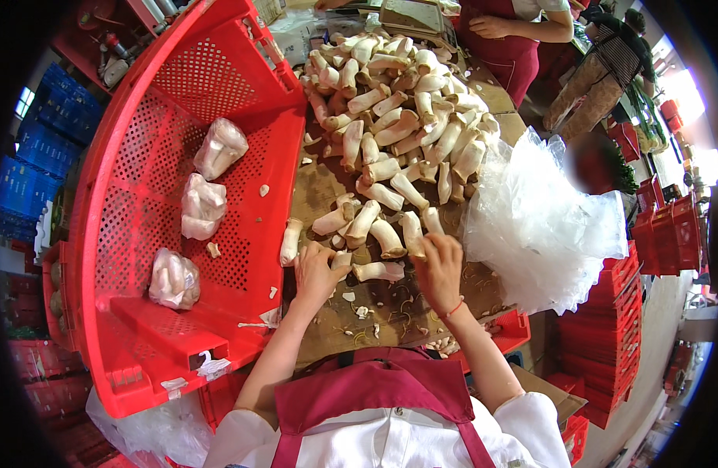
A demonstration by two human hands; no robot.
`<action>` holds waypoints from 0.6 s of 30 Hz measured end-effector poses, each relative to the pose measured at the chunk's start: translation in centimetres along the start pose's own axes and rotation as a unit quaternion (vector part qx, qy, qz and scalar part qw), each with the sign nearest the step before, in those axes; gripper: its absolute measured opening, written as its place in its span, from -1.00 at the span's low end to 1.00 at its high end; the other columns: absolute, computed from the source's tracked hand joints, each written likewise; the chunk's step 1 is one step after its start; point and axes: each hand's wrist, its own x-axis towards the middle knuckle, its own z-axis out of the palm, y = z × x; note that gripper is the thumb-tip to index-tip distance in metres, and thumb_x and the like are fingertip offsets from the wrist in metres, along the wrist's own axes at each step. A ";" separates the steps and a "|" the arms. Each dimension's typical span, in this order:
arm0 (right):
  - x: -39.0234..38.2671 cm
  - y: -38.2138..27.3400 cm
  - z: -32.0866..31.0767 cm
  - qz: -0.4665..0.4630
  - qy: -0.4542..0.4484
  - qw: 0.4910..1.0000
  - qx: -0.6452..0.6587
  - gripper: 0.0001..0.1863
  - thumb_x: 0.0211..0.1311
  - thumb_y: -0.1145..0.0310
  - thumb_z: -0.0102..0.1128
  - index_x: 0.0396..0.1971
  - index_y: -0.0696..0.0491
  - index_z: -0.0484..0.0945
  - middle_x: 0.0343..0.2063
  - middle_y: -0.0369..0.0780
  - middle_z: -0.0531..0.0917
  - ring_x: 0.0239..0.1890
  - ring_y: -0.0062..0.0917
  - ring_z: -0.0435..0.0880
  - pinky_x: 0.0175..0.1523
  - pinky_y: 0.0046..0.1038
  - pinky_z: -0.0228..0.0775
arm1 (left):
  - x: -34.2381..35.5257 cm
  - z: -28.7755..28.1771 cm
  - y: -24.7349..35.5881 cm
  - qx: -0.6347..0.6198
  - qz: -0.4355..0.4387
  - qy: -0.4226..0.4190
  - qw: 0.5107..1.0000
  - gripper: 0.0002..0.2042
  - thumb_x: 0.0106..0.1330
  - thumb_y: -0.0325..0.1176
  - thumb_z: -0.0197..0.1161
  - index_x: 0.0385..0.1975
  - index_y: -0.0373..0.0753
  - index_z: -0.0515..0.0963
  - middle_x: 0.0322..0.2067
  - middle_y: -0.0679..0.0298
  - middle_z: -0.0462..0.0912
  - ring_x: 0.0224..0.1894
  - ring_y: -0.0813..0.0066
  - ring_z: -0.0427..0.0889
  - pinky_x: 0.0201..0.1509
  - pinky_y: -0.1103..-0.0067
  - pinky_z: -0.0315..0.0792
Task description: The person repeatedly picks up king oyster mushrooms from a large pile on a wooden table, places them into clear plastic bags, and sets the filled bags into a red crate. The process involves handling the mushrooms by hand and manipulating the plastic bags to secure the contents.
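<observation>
The red crate (249, 265) stands along the tabletop's left edge, its stiff plastic walls punched with rows of small holes; three film-wrapped bundles (203, 207) inside look lumpy and glossy. The brown, scuffed tabletop (316, 183) carries a mushroom heap (398, 121) toward its far edge; drawing from the heap's near fringe should keep it from sliding. By the right edge, the clear plastic bags (538, 226) form a thin, crinkled, probably slippery pile. Nearer the front edge, the left hand (315, 273) bends its fingers narrowly around a short pale mushroom (341, 260). The right hand (441, 269) curls low among the loose mushrooms; whether it grips one, I cannot tell. A light hold on the thick part of the stem seems best, since smooth ivory flesh may bruise and tan caps may chip. Small white scraps (362, 312) near the front edge are best kept clear of the fingers.
</observation>
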 end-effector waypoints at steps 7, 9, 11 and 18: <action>-1.5 -3.2 2.7 -0.156 -0.123 0.980 -0.003 -0.47 0.03 0.17 0.25 0.01 0.09 0.45 -0.03 -0.20 0.46 0.06 -0.37 0.39 0.10 -0.38 0.24 | -1.7 -1.1 0.4 -0.095 0.030 0.031 0.995 -0.75 -0.14 -0.35 0.49 -0.45 -0.21 0.60 -0.37 0.34 0.51 -0.20 0.33 0.44 -0.06 0.39 0.23; -1.6 -3.7 3.2 -0.155 -0.160 0.973 -0.059 -0.45 -0.01 0.18 0.25 0.00 0.13 0.44 -0.06 -0.20 0.45 0.05 -0.39 0.39 0.11 -0.38 0.22 | -1.9 -1.8 0.7 -0.096 0.046 0.039 0.994 -0.75 -0.12 -0.38 0.49 -0.44 -0.23 0.59 -0.36 0.30 0.52 -0.21 0.33 0.47 -0.08 0.43 0.28; -1.3 -3.8 3.7 -0.141 -0.169 0.974 -0.053 -0.46 -0.04 0.21 0.25 -0.04 0.16 0.45 -0.09 -0.20 0.47 0.05 -0.40 0.38 0.11 -0.38 0.21 | -2.0 -2.8 1.1 -0.146 0.020 0.066 0.987 -0.76 -0.10 -0.38 0.49 -0.44 -0.23 0.58 -0.36 0.28 0.53 -0.22 0.32 0.49 -0.10 0.45 0.32; -1.4 -4.0 2.8 0.131 -0.182 0.940 0.258 -0.64 0.14 0.26 0.21 -0.14 0.19 0.53 -0.24 -0.18 0.57 -0.09 -0.38 0.49 0.03 -0.42 0.29 | -2.8 -4.7 -2.8 -0.168 -0.172 0.096 0.966 -0.66 0.13 -0.35 0.32 -0.23 -0.33 0.32 -0.43 0.05 0.56 -0.33 0.20 0.63 -0.28 0.40 0.44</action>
